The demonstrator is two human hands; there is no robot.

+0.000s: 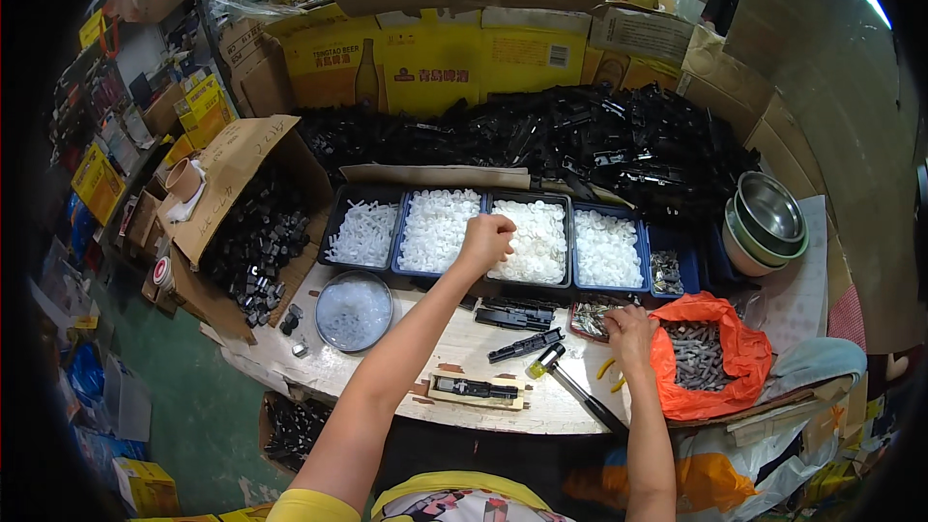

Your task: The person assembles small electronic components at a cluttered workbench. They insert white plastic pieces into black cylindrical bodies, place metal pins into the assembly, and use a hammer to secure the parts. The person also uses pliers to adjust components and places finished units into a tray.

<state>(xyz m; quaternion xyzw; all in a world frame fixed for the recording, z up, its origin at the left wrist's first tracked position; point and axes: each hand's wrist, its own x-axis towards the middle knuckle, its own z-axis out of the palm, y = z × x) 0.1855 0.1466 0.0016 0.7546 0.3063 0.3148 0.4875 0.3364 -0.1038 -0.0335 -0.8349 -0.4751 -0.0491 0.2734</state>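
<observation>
My left hand (486, 244) is over the bins of small white plastic parts, its fingers curled into a pinch; what they hold, if anything, is too small to make out. Beneath it lie the second bin (440, 217) and the third bin's white pieces (541, 237). My right hand (633, 333) bends its fingers down at a small tray of metal pins (592, 317), the fingertips partly hidden. In front of me a black part with metal inside (476, 388) lies in a pale wooden fixture (445, 400). A hammer (580, 391) with a yellowish head rests to its right.
More black assemblies (514, 315) lie behind the fixture, with a big black heap (541, 130) farther back. An orange bag of grey parts (698, 356) and stacked bowls (770, 213) stand at right. At left are a round dish (354, 311) and a cardboard box (237, 188) of dark parts.
</observation>
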